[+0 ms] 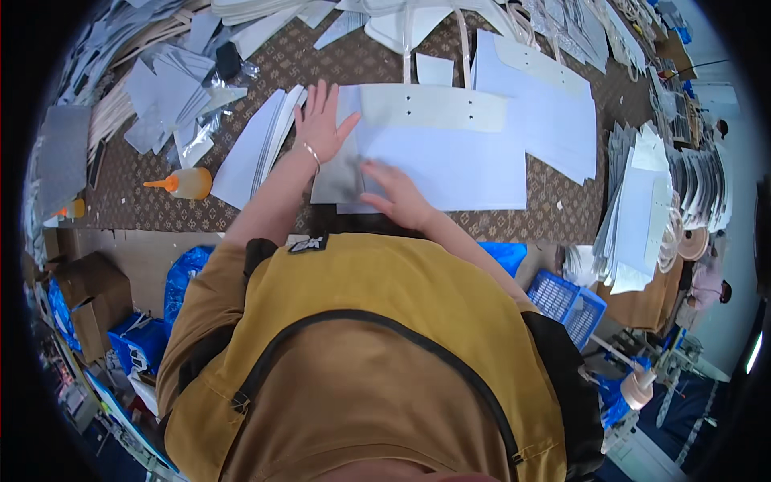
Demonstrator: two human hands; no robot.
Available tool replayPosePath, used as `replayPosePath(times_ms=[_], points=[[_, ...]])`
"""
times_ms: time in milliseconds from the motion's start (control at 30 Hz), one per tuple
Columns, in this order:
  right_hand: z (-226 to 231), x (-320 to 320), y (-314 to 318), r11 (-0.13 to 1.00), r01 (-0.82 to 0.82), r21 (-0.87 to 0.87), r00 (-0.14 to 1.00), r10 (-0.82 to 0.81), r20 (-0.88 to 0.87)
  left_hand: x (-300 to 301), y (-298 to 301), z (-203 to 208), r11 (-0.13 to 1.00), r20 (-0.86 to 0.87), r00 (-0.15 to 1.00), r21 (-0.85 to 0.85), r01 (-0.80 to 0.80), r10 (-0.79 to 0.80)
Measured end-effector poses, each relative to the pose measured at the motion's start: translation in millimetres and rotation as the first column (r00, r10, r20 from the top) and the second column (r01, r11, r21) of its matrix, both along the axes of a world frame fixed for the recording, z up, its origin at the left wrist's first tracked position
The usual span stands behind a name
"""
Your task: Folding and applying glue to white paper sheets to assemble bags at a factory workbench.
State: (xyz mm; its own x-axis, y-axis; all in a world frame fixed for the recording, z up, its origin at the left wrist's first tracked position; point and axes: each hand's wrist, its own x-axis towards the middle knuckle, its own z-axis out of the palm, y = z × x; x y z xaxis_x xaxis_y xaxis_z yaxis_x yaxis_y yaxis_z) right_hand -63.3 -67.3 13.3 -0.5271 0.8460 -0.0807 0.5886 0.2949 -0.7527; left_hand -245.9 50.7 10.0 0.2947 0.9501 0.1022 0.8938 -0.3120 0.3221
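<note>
A large white panel (450, 173) lies flat on the table before me. A cream band (434, 107) with small dark marks runs along its far edge, and a cream strap rises from there. At its left end is a grey strip (337, 177). My left hand (321, 124) rests with spread fingers over the upper part of this left end. Lower down, my right hand (397, 195) reaches over the seam between strip and panel, its fingers stretched and slightly blurred. Beside my left hand is a fanned stack of white pieces (255, 149).
An orange-tipped squeeze bottle (191, 184) lies to the left. Loose grey-white offcuts (165, 96) pile up behind it. More white panels (542, 112) lie at right, and a stack (642, 201) hangs over the right table edge. A blue crate (566, 305) stands below.
</note>
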Motion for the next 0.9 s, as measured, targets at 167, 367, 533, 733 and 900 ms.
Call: replayPosePath(times_ms=[167,367,533,733,900], points=[[-10,112,-10,0.774,0.45,0.446,0.843,-0.533,0.074,17,-68,-8,0.976,-0.225,0.97,0.177,0.128,-0.086],[-10,186,-28,0.799,0.329,0.504,0.766,-0.538,0.352,40,-36,5,0.979,-0.029,0.999,0.203,-0.032,0.039],[-15,188,-24,0.811,0.363,0.458,0.791,-0.529,0.308,41,19,-32,0.984,-0.101,0.979,0.035,-0.176,0.179],[-21,227,-6,0.55,0.706,0.447,0.554,-0.821,0.135,52,-21,11,0.949,-0.015,0.962,0.166,-0.266,0.273],[-21,247,15,0.468,0.877,0.108,0.464,-0.884,0.065,61,-95,-7,0.995,-0.218,0.973,-0.059,-0.084,0.07]])
